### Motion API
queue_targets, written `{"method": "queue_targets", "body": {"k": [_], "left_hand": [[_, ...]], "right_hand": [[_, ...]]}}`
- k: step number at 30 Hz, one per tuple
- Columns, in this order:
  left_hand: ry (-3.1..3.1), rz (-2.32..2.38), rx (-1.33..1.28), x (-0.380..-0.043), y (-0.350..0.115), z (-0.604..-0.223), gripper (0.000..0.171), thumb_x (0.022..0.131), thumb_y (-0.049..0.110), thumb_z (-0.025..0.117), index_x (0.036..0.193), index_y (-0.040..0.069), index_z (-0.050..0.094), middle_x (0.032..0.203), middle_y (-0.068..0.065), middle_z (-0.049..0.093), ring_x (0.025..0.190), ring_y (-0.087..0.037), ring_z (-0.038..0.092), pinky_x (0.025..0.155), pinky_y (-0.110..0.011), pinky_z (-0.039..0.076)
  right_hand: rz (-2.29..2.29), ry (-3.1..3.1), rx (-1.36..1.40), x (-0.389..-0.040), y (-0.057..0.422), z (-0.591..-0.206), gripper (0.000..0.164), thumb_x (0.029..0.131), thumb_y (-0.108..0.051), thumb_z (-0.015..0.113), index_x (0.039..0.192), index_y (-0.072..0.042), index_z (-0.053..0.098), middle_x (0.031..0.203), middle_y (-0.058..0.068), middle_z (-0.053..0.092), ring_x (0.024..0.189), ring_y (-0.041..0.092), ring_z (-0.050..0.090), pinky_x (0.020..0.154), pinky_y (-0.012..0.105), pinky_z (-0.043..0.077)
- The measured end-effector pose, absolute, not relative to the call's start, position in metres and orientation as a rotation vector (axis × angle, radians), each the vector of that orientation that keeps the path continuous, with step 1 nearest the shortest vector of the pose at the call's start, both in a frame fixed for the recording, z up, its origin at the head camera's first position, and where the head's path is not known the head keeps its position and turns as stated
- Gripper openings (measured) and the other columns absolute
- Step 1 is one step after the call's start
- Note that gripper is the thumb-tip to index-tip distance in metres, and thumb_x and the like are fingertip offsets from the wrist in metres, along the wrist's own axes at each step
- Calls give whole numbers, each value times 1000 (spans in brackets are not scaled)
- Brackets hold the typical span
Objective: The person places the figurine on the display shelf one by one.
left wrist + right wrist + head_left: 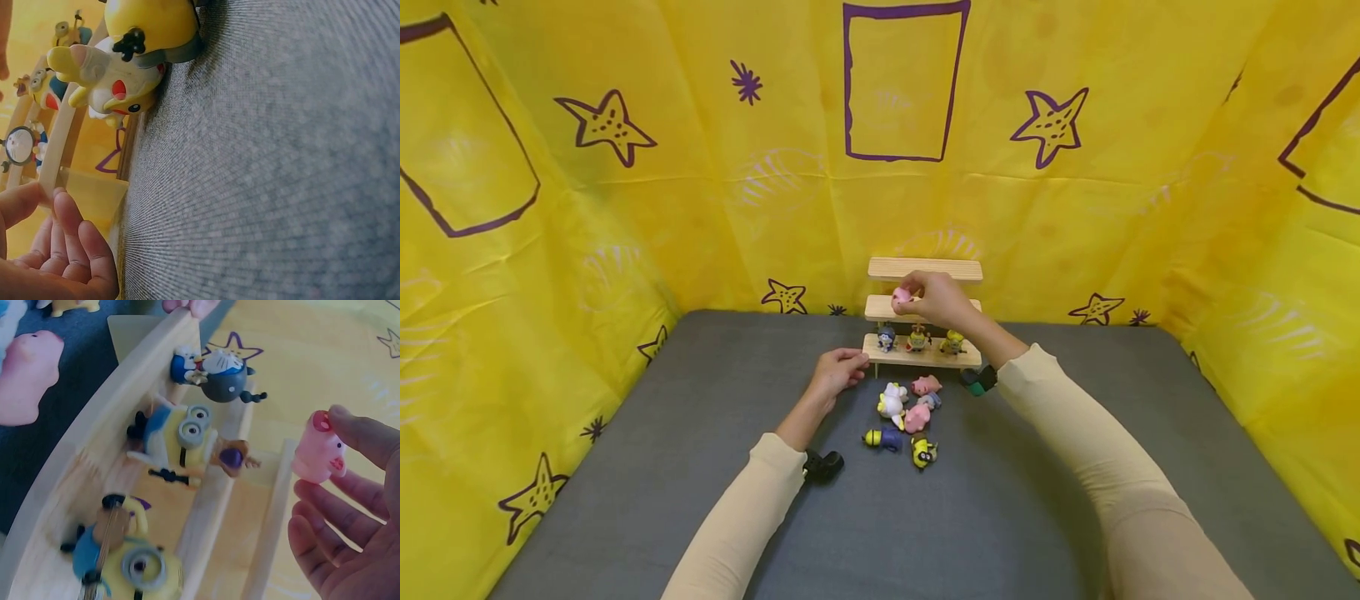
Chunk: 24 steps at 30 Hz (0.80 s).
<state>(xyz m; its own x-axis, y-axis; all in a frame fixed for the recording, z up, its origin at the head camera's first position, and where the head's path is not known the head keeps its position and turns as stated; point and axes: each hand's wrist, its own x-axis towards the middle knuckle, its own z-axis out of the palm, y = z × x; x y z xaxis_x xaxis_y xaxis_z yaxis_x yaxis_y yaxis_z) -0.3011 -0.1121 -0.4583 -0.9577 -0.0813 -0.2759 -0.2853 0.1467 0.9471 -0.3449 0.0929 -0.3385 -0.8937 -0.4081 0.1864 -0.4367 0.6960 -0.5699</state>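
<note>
A small pink pig figurine (901, 297) is pinched between the thumb and fingers of my right hand (942, 300), above the middle tier of a three-step wooden display stand (921, 358). In the right wrist view the pig (317, 456) is upright with its snout and face showing. My left hand (838, 372) pinches the left end of the lowest tier, thumb on one side and forefinger on the other (62, 256). On that tier stand a blue-and-white cat figurine (886, 338) and two yellow goggled minion figurines, one in the middle (917, 338) and one at the right (952, 342).
Before the stand, on the grey cloth (880, 533), lie a white-and-yellow figurine (892, 402), two pink pigs (927, 384), a greyish figurine (930, 400), a yellow-and-blue minion (882, 438) and a yellow-and-brown one (922, 452). A yellow patterned curtain (760, 225) hangs close behind.
</note>
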Motion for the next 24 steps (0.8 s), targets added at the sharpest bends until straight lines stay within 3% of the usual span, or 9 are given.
{"method": "queue_targets", "body": {"k": [14,24], "left_hand": [[2247,1926,-348,-303,-111,-459,30,96,23,63,119,4,66,104,-10,71,78,-14,64,70,-25,53],[2250,1912,-341,-302,-112,-457,29,94,21,65,118,3,66,105,-11,71,73,-10,62,71,-26,53]], "right_hand": [[905,-2879,665,-366,68,-350,39,86,-27,75,116,-4,65,111,14,69,99,29,61,87,40,48],[833,-2937,611,-372,62,-362,33,86,-26,74,110,-5,66,104,11,69,92,26,60,84,38,47]]}}
